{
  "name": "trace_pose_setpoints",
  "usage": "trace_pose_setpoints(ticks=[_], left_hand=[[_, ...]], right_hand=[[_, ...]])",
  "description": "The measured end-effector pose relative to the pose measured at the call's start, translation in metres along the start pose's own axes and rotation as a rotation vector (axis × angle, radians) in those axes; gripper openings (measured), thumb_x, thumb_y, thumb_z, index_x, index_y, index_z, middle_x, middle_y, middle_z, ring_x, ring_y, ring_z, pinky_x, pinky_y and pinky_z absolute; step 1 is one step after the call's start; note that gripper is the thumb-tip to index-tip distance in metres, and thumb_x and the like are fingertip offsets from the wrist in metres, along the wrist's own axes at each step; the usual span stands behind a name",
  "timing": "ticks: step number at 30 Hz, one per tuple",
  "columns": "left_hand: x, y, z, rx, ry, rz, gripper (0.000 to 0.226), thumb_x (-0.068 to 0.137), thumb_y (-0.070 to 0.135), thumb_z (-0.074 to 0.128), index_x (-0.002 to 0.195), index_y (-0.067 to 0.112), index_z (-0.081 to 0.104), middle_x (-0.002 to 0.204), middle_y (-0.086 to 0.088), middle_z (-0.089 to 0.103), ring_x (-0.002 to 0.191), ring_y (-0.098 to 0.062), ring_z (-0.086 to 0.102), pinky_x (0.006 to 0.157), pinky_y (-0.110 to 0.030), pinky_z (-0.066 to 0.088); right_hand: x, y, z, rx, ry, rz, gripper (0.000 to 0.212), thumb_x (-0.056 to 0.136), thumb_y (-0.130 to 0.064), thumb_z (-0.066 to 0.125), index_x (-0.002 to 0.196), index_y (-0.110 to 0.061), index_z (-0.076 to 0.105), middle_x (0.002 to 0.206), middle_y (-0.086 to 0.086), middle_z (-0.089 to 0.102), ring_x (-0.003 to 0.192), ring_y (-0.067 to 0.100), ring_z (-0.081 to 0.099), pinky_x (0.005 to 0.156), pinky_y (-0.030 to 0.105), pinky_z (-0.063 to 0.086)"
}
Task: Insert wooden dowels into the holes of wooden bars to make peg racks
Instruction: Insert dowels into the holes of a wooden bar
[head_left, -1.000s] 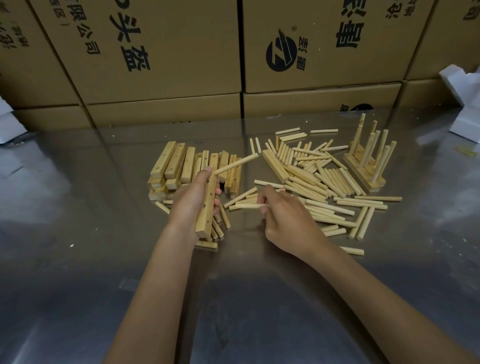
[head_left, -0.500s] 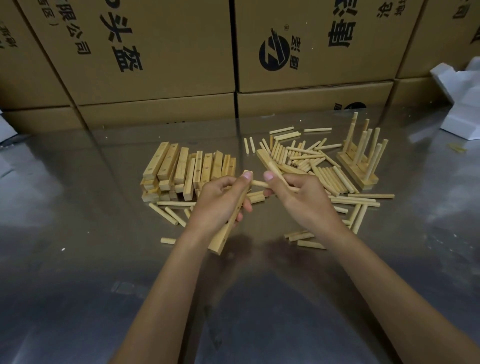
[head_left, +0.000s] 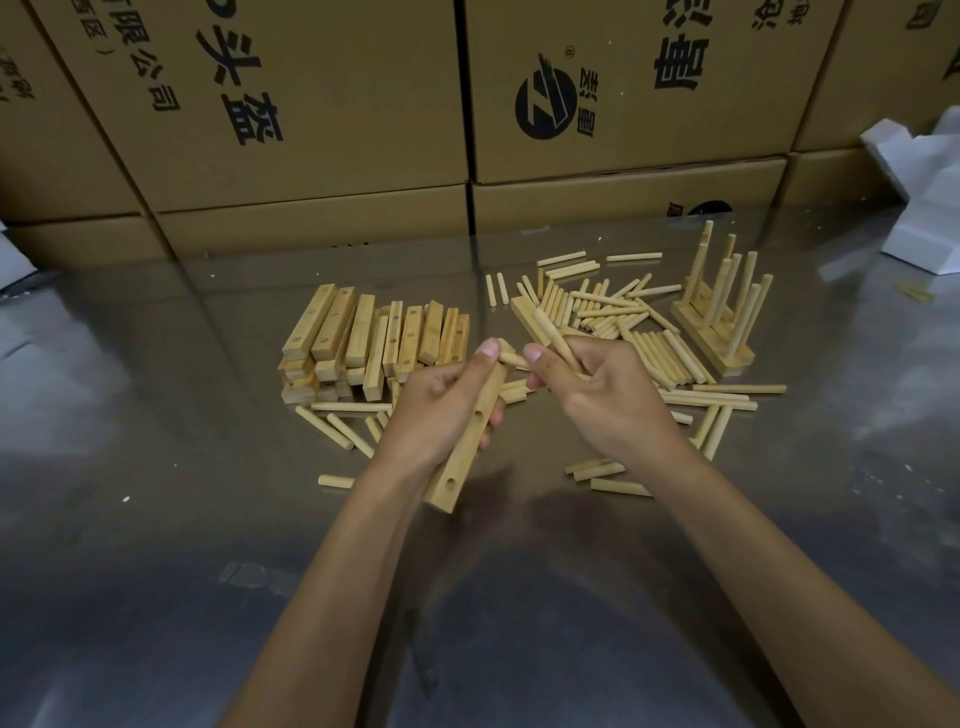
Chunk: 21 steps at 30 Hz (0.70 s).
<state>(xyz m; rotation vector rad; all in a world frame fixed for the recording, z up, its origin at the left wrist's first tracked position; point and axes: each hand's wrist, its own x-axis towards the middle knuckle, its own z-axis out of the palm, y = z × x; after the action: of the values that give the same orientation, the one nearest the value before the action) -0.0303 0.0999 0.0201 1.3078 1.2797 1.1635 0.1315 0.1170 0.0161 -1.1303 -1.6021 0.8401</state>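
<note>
My left hand (head_left: 439, 402) grips a wooden bar (head_left: 465, 449) with round holes along its face, held above the table and slanting toward me. My right hand (head_left: 597, 397) holds wooden dowels: one (head_left: 555, 335) sticks up and away from the fist, and another (head_left: 511, 358) lies between its thumb and my left thumb at the bar's far end. A stack of drilled bars (head_left: 374, 340) lies behind my left hand. Loose dowels (head_left: 628, 322) are scattered behind and right of my right hand.
A finished peg rack (head_left: 719, 312) with upright dowels stands at the right of the dowel pile. Large cardboard boxes (head_left: 311, 104) wall off the back of the shiny metal table (head_left: 156, 519). White foam pieces (head_left: 924, 197) sit at the far right.
My left hand lifted the bar off the pile and tilted it toward me. My right hand picked up dowels and came in to meet the bar's far end.
</note>
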Motion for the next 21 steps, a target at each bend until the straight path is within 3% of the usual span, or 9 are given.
trace_pose_setpoints(ticks=[4, 7, 9, 12, 14, 18, 21], left_hand=[[0.0, -0.004, 0.001, 0.109, 0.019, 0.017, 0.049, 0.098, 0.055, 0.051, 0.063, 0.026, 0.068, 0.058, 0.004, 0.062, 0.047, -0.009, 0.053, 0.045, -0.02, 0.045], [0.003, -0.004, 0.003, 0.146, -0.016, 0.029, 0.038, 0.103, 0.048, 0.045, 0.077, 0.044, 0.072, 0.062, 0.006, 0.056, 0.05, -0.004, 0.05, 0.046, -0.016, 0.042], [0.004, -0.005, 0.0, 0.169, -0.042, 0.036, 0.031, 0.103, 0.047, 0.044, 0.089, 0.053, 0.07, 0.063, 0.007, 0.055, 0.051, -0.002, 0.049, 0.047, -0.015, 0.042], [0.005, -0.007, -0.004, 0.195, -0.077, 0.044, 0.033, 0.104, 0.048, 0.043, 0.088, 0.059, 0.069, 0.061, 0.008, 0.054, 0.051, -0.004, 0.049, 0.047, -0.014, 0.042], [0.005, -0.008, -0.004, 0.194, -0.089, 0.057, 0.033, 0.104, 0.046, 0.042, 0.09, 0.052, 0.071, 0.06, 0.008, 0.054, 0.051, -0.005, 0.049, 0.048, -0.015, 0.042], [0.007, -0.012, -0.005, 0.184, -0.131, 0.06, 0.032, 0.105, 0.044, 0.042, 0.104, 0.033, 0.072, 0.06, 0.006, 0.053, 0.052, -0.009, 0.048, 0.05, -0.018, 0.042], [0.008, -0.015, -0.006, 0.159, -0.147, 0.036, 0.033, 0.105, 0.044, 0.043, 0.106, 0.025, 0.071, 0.06, 0.005, 0.052, 0.052, -0.01, 0.047, 0.049, -0.02, 0.039]], right_hand=[[0.002, 0.005, -0.004, -0.078, -0.008, 0.015, 0.031, 0.098, -0.032, 0.06, 0.072, -0.016, 0.067, 0.041, -0.019, 0.043, 0.042, -0.001, 0.041, 0.045, 0.01, 0.031], [0.001, 0.008, -0.006, -0.168, -0.015, -0.008, 0.029, 0.097, -0.034, 0.061, 0.074, -0.019, 0.068, 0.043, -0.02, 0.047, 0.044, -0.002, 0.044, 0.045, 0.011, 0.031], [0.0, 0.011, -0.007, -0.259, -0.028, -0.062, 0.029, 0.096, -0.036, 0.061, 0.077, -0.016, 0.069, 0.046, -0.013, 0.048, 0.048, 0.004, 0.043, 0.046, 0.017, 0.029], [-0.002, 0.012, -0.006, -0.399, -0.032, -0.139, 0.031, 0.097, -0.036, 0.059, 0.072, -0.016, 0.06, 0.055, -0.003, 0.05, 0.053, 0.013, 0.043, 0.052, 0.03, 0.031], [-0.003, 0.011, -0.005, -0.451, -0.001, -0.184, 0.035, 0.098, -0.032, 0.058, 0.066, -0.02, 0.049, 0.052, -0.005, 0.045, 0.051, 0.013, 0.041, 0.051, 0.033, 0.03], [-0.005, 0.012, 0.0, -0.451, 0.052, -0.18, 0.028, 0.098, -0.025, 0.056, 0.076, -0.009, 0.061, 0.048, -0.005, 0.041, 0.046, 0.013, 0.037, 0.047, 0.029, 0.025], [-0.006, 0.014, 0.003, -0.399, 0.063, -0.153, 0.029, 0.098, -0.023, 0.055, 0.072, -0.013, 0.057, 0.049, -0.007, 0.041, 0.048, 0.011, 0.039, 0.048, 0.024, 0.026]])
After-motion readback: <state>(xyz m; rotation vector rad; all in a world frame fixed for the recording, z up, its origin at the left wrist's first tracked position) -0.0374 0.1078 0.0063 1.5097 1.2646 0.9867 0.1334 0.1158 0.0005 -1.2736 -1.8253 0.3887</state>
